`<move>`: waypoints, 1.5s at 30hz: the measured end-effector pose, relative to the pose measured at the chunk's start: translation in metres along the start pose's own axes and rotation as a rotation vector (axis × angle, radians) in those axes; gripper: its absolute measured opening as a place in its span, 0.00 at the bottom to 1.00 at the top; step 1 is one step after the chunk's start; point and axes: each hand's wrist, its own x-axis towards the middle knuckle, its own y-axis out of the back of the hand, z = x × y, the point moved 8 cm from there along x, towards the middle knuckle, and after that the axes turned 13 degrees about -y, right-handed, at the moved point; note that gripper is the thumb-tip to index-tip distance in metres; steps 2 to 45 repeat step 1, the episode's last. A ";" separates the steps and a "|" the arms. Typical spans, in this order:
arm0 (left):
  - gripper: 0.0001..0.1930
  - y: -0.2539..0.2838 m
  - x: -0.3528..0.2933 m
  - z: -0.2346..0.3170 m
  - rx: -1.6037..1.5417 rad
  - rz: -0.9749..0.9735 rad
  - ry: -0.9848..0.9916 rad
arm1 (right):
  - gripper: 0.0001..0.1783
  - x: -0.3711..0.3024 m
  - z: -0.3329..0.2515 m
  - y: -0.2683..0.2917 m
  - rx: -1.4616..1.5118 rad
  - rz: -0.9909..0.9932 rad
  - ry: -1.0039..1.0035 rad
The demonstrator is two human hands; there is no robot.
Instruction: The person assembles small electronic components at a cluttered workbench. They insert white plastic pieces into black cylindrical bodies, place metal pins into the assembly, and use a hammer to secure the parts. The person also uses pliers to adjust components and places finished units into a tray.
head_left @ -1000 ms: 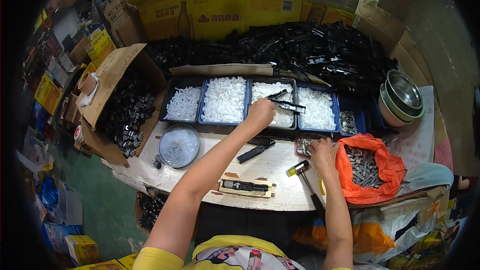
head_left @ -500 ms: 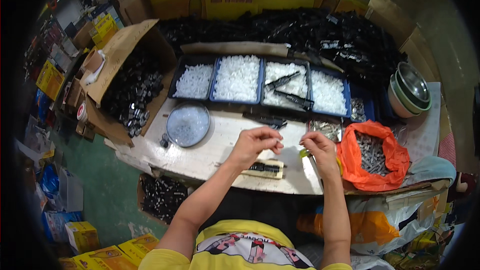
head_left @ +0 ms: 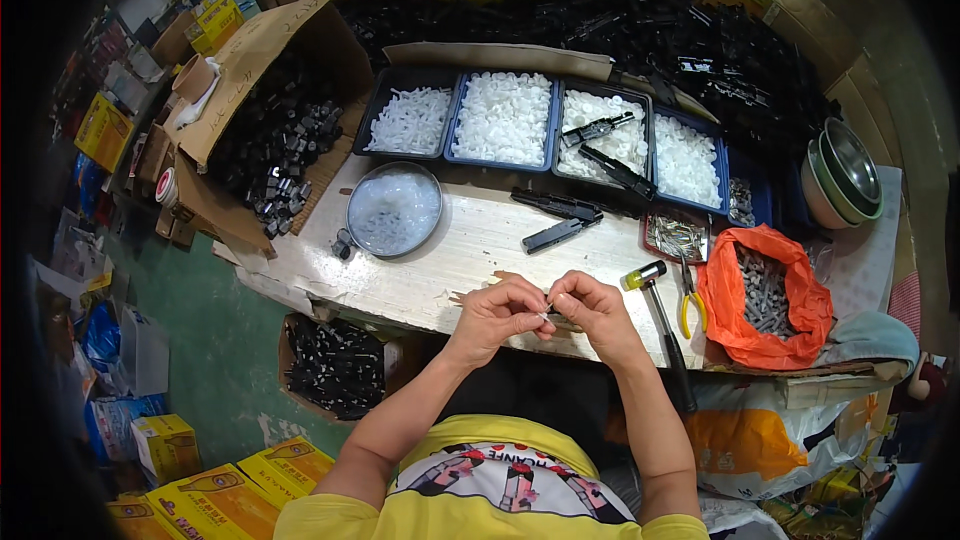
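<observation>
My left hand (head_left: 496,316) and my right hand (head_left: 600,312) meet over the front edge of the white worktable (head_left: 440,280), fingertips almost touching. Between the left thumb and forefinger is a tiny whitish piece (head_left: 545,317), too small to name. The right thumb and forefinger are pinched together beside it; whatever they hold is hidden. Under the hands, the fixture on the table is mostly covered. Right of my right hand lie a hammer (head_left: 662,312) with a yellow-tipped head and pliers (head_left: 692,302) with yellow handles. Beyond the hands rest long black plastic parts (head_left: 562,228).
Blue bins (head_left: 502,162) of white plastic pieces line the back. A round metal dish (head_left: 394,246) sits left, beside a cardboard box (head_left: 318,202) of black parts. At right are a red tray (head_left: 650,236) of metal pins, an orange bag (head_left: 722,290) of grey parts and stacked bowls (head_left: 808,190).
My hands have come together, the right one moving left and uncovering the hammer and pliers. The view has shifted, so the bins sit higher and farther right.
</observation>
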 end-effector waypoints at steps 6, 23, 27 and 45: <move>0.05 -0.001 -0.001 0.002 0.028 -0.009 -0.006 | 0.06 0.000 0.000 0.000 0.001 0.001 -0.001; 0.05 -0.001 -0.001 0.002 0.028 -0.009 -0.006 | 0.06 0.000 0.000 0.000 0.001 0.001 -0.001; 0.05 -0.001 -0.001 0.002 0.028 -0.009 -0.006 | 0.06 0.000 0.000 0.000 0.001 0.001 -0.001; 0.05 -0.001 -0.001 0.002 0.028 -0.009 -0.006 | 0.06 0.000 0.000 0.000 0.001 0.001 -0.001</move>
